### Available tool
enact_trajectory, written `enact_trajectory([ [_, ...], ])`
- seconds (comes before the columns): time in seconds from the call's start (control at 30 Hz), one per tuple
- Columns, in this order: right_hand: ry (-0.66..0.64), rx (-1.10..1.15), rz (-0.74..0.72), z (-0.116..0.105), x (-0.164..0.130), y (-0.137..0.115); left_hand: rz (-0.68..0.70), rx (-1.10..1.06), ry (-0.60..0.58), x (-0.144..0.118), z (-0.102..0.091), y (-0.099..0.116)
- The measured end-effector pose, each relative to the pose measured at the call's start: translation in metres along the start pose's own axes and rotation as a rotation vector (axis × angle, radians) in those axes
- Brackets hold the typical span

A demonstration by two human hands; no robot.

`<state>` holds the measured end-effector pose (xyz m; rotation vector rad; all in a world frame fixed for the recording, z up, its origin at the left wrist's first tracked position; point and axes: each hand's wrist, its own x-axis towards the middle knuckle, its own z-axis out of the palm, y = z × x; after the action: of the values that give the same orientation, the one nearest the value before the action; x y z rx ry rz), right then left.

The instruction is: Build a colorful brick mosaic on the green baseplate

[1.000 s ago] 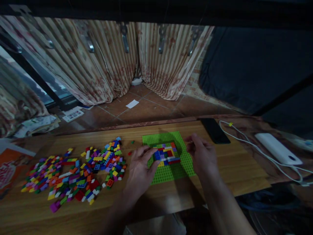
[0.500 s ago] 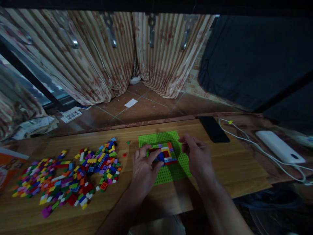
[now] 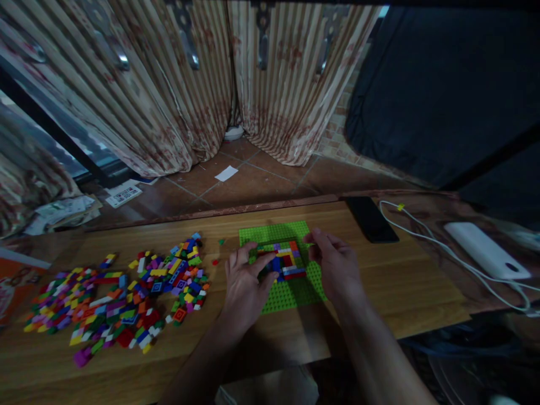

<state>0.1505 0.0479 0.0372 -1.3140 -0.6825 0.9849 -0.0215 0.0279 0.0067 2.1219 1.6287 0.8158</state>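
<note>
A green studded baseplate [image 3: 291,295] lies on the wooden table, bearing a low square build of toy bricks [image 3: 294,274] in red, blue, white, yellow, orange and purple. My left hand [image 3: 244,284] is curled over the build's left side, thumb and index finger on its blue bricks; the fingers hide that side in part. Just right of the build, over the baseplate's right edge, my right hand [image 3: 337,264] has its fingertips pressed together. Whatever may be between them is too small or hidden to make out.
Loose toy bricks [image 3: 113,306] spread in heaps across the table's left part. A small green piece [image 3: 221,242] and a red piece [image 3: 215,262] lie left of the baseplate. To the right are a black phone [image 3: 371,219], a white power bank [image 3: 485,250] and a white cable [image 3: 439,241].
The view has shifted slightly. My left hand stays at the build's left side, its fingers a little shifted. My right hand remains beside the build with its fingertips together.
</note>
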Motion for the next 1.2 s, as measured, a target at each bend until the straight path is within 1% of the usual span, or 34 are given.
enact_trajectory([
  [0.1, -0.013, -0.009, 0.011, 0.002, -0.001, -0.001, -0.023, -0.015, 0.004, 0.0, -0.002, 0.001],
  [0.2, -0.011, -0.009, 0.019, 0.002, -0.001, -0.001, -0.035, -0.018, 0.046, 0.001, -0.001, 0.002],
  [0.63, -0.029, -0.016, 0.038, 0.001, 0.0, -0.002, -0.004, 0.058, 0.106, 0.002, 0.007, 0.008],
  [0.9, -0.039, -0.001, 0.026, -0.002, 0.001, 0.003, 0.007, 0.075, 0.104, 0.004, 0.013, 0.013],
  [1.07, -0.038, -0.001, 0.028, -0.002, 0.001, 0.001, 0.006, 0.086, 0.09, 0.005, 0.012, 0.011],
  [1.2, -0.036, -0.009, 0.035, -0.002, 0.0, 0.0, 0.015, 0.151, 0.111, 0.005, 0.007, 0.011],
])
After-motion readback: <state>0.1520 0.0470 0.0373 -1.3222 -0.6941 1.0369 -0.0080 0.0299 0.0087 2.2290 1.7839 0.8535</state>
